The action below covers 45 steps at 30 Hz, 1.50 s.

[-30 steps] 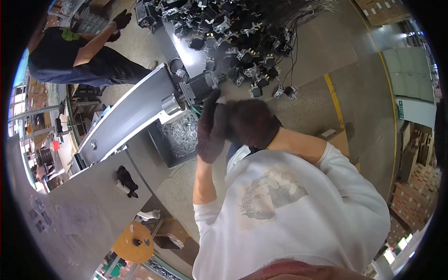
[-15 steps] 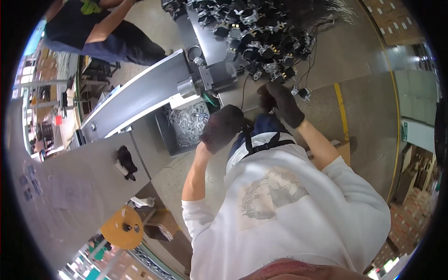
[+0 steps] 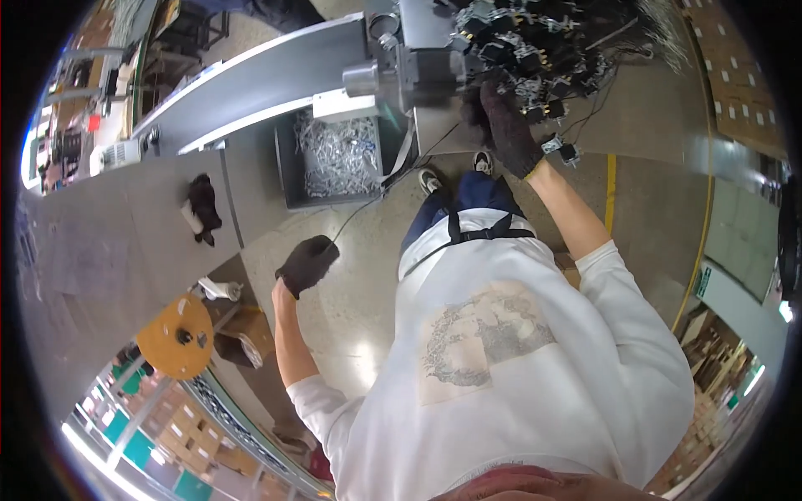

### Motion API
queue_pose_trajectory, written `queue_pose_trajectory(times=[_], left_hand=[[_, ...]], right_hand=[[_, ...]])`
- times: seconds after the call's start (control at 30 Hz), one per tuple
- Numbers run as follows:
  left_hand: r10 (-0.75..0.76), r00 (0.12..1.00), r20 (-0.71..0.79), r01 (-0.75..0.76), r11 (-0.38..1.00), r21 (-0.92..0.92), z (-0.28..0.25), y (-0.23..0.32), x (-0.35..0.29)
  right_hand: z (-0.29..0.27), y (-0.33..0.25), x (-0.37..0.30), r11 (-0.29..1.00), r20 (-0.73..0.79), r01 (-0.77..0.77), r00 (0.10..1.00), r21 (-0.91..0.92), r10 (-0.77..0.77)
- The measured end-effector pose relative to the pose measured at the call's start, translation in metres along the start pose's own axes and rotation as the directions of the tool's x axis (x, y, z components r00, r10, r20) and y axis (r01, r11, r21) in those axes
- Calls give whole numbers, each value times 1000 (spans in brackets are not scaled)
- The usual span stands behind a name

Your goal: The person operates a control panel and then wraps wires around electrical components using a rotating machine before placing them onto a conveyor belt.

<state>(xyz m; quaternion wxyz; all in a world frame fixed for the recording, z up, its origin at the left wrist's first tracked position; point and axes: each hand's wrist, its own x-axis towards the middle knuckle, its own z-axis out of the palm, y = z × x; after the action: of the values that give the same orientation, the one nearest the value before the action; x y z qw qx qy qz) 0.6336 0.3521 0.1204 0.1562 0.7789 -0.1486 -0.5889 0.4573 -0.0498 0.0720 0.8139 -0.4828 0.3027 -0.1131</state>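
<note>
In a dark glove, my left hand (image 3: 307, 265) is out to the left over the floor, closed on a thin black cable (image 3: 361, 207). The cable stretches up and right toward the dark-gloved right hand (image 3: 508, 125), which is curled at the near edge of a pile of small black units with metal brackets (image 3: 522, 58). Whatever the right fingers hold is hidden by the glove. A loose black unit with a metal bracket (image 3: 561, 149) lies at the table edge beside the right wrist.
Left of the pile stands a machine with a metal cylinder (image 3: 362, 80), beside a conveyor belt (image 3: 267, 83). Below it, a grey bin (image 3: 288, 167) holds shiny scraps. A dark glove (image 3: 201, 209) lies on the grey table (image 3: 109, 225); an orange reel (image 3: 175, 336) is nearby.
My left hand has swung away to the lower left, drawing the cable out across the view. My right hand has moved up toward the pile. The view has shifted.
</note>
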Motion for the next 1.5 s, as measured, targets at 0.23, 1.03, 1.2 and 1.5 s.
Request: queue_pose_trajectory(times=[0.23,1.03,1.2,1.5], left_hand=[[-56,955,-291,183,885,429,70,-76,53],[197,934,299,-49,897,-439,167,-104,146],[251,937,244,-133,900,-416,170,-103,154],[241,947,212,-117,874,-471,176,-107,172]], right_hand=[[5,-17,2,943,107,188,980,-274,-165],[10,-15,169,-533,665,446,665,-719,-340],[11,-23,167,-577,632,409,732,-707,-256],[0,-27,176,-791,791,434,603,-431,-100]])
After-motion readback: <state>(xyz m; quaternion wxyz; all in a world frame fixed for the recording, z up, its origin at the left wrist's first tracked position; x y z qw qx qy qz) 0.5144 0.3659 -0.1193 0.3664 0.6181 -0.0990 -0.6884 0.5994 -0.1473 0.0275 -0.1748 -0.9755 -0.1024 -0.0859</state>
